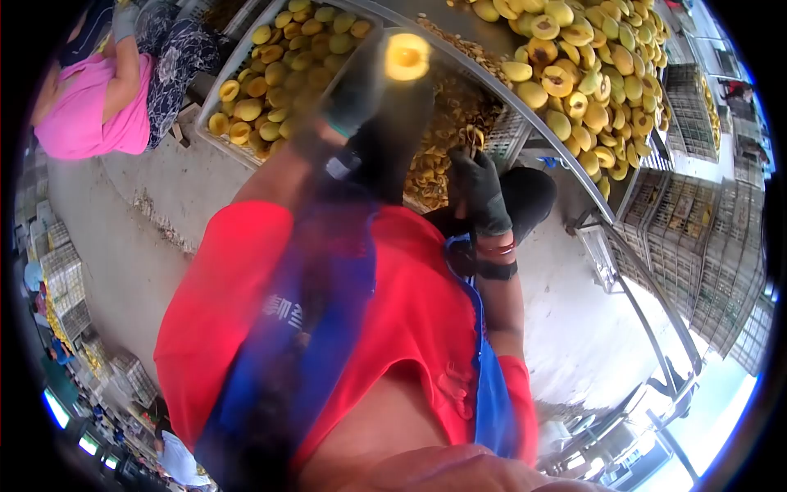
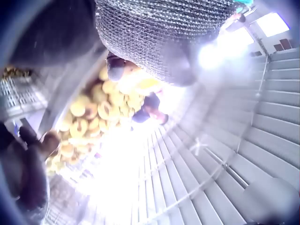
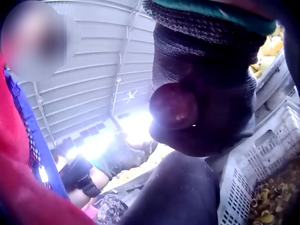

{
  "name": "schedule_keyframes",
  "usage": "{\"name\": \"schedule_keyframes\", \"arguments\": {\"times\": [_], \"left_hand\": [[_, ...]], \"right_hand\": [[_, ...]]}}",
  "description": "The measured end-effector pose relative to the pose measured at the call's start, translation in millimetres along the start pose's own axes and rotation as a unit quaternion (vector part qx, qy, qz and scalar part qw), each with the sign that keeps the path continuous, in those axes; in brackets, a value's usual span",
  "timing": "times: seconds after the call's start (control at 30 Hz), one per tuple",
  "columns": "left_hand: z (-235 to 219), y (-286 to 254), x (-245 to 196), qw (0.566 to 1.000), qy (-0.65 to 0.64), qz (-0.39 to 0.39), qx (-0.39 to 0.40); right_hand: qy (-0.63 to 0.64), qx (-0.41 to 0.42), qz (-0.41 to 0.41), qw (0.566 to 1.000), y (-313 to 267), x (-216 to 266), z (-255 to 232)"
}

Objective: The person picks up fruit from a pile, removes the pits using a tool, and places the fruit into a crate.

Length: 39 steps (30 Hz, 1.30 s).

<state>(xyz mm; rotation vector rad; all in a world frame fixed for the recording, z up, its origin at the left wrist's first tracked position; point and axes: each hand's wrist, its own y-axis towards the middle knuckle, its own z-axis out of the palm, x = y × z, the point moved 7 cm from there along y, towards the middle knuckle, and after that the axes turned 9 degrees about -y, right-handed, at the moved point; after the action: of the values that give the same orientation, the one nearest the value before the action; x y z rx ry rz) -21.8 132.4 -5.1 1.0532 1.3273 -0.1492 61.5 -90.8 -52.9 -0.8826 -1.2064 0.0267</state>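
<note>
My left hand [image 1: 354, 102], in a dark knit glove and blurred, holds a yellow peach half [image 1: 407, 54] out in front, hollow side up. That glove [image 2: 159, 35] fills the top of the left wrist view and hides most of the fruit there. Lower and to the right, my right hand [image 1: 482, 195], also gloved, has its fingers curled round a small slender thing with a curved tip [image 1: 474, 135]; I cannot tell what it is. In the right wrist view the right thumb [image 3: 174, 107] is bent against the dark, shadowed fingers.
A crate [image 1: 202, 123] of peach halves stands at front left. A metal-edged table [image 1: 566, 156] bears a heap of peach halves [image 1: 574, 74]. Pits and scraps [image 1: 438, 156] fill a white crate [image 3: 234, 187] between my legs. Another person in pink [image 1: 94, 115] sits left; stacked crates [image 1: 689, 221] stand right.
</note>
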Motion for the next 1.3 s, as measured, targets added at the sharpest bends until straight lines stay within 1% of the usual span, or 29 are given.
{"name": "schedule_keyframes", "arguments": {"times": [0.03, 0.07, 0.1, 0.13, 0.2, 0.23, 0.3, 0.37, 0.43, 0.47, 0.53, 0.57, 0.63, 0.67, 0.73, 0.8, 0.83, 0.87, 0.9, 0.97, 1.0, 1.07, 1.1, 1.13, 1.17, 1.2, 1.23, 1.27, 1.3], "left_hand": [[-15, -4, 25, 0.999, -0.026, -0.040, -0.002], [-31, -2, 16, 0.995, 0.102, 0.004, -0.014], [-56, -12, 39, 0.984, 0.177, 0.016, -0.026], [-80, -22, 62, 0.967, 0.251, 0.026, -0.040], [-122, -50, 136, 0.954, 0.295, -0.033, -0.038], [-131, -54, 147, 0.946, 0.316, -0.071, -0.021], [-145, -61, 177, 0.922, 0.339, -0.183, -0.043], [-149, -63, 209, 0.875, 0.336, -0.326, -0.119], [-140, -45, 246, 0.889, 0.386, -0.243, -0.050], [-133, -38, 257, 0.891, 0.408, -0.200, -0.015], [-116, -29, 259, 0.869, 0.473, -0.146, -0.006], [-106, -22, 260, 0.856, 0.504, -0.117, -0.002], [-92, -24, 271, 0.878, 0.407, -0.247, 0.044], [-86, -27, 273, 0.881, 0.354, -0.308, 0.068], [-70, -34, 277, 0.846, 0.430, -0.283, 0.139], [-65, -33, 290, 0.852, 0.438, -0.253, 0.135], [-70, -37, 293, 0.875, 0.408, -0.244, 0.095], [-73, -36, 298, 0.887, 0.393, -0.236, 0.059], [-75, -32, 294, 0.898, 0.378, -0.226, 0.023], [-80, -15, 246, 0.902, 0.377, -0.205, -0.039], [-83, -5, 216, 0.904, 0.375, -0.194, -0.069], [-90, 19, 164, 0.905, 0.369, -0.174, -0.122], [-82, 40, 138, 0.928, 0.342, -0.094, -0.111], [-72, 60, 110, 0.945, 0.310, -0.014, -0.101], [-60, 77, 86, 0.955, 0.274, 0.065, -0.092], [-43, 100, 84, 0.968, 0.240, 0.042, -0.054], [-20, 118, 94, 0.962, 0.266, 0.068, -0.015], [4, 137, 113, 0.951, 0.293, 0.095, 0.023], [27, 153, 131, 0.937, 0.322, 0.121, 0.061]], "right_hand": [[-0.005, -0.006, 0.008, 1.000, 7, -9, -3], [-0.010, -0.013, 0.018, 1.000, 8, -15, -6], [-0.017, -0.020, 0.029, 0.999, 7, -19, -7], [0.002, -0.004, 0.017, 1.000, 2, -13, -2], [-0.015, -0.021, 0.026, 0.999, 10, -27, -6], [-0.023, -0.029, 0.030, 0.999, 15, -31, -7], [-0.051, -0.026, 0.042, 0.997, 16, -26, -2], [-0.062, -0.020, 0.045, 0.997, 20, -24, 1], [-0.056, -0.012, 0.039, 0.998, 25, -26, 1], [-0.055, -0.009, 0.039, 0.998, 27, -27, 2], [-0.054, -0.005, 0.036, 0.998, 31, -29, 2], [-0.029, -0.024, 0.047, 0.998, 32, -31, 2], [0.023, -0.063, 0.068, 0.995, 34, -39, 4], [0.018, -0.069, 0.076, 0.995, 37, -42, 3], [0.009, -0.086, 0.092, 0.992, 40, -48, -2], [0.081, -0.070, 0.085, 0.991, 47, -63, -3], [0.113, -0.061, 0.082, 0.988, 48, -60, -2], [0.077, -0.052, 0.070, 0.993, 48, -52, -1], [0.068, -0.059, 0.076, 0.993, 47, -44, 0], [0.050, -0.075, 0.088, 0.992, 46, -34, 0], [0.031, -0.101, 0.063, 0.992, 51, -34, -5], [0.032, -0.136, 0.014, 0.990, 49, -25, -10], [0.032, -0.157, -0.010, 0.987, 47, -21, -13], [-0.050, -0.154, -0.101, 0.982, 56, -31, -22], [-0.136, -0.150, -0.189, 0.961, 73, -67, -38], [-0.169, -0.122, -0.229, 0.951, 90, -97, -48], [-0.198, -0.094, -0.270, 0.938, 107, -127, -57], [-0.174, -0.043, -0.265, 0.947, 127, -155, -58], [-0.172, -0.032, -0.266, 0.948, 129, -156, -53]]}}
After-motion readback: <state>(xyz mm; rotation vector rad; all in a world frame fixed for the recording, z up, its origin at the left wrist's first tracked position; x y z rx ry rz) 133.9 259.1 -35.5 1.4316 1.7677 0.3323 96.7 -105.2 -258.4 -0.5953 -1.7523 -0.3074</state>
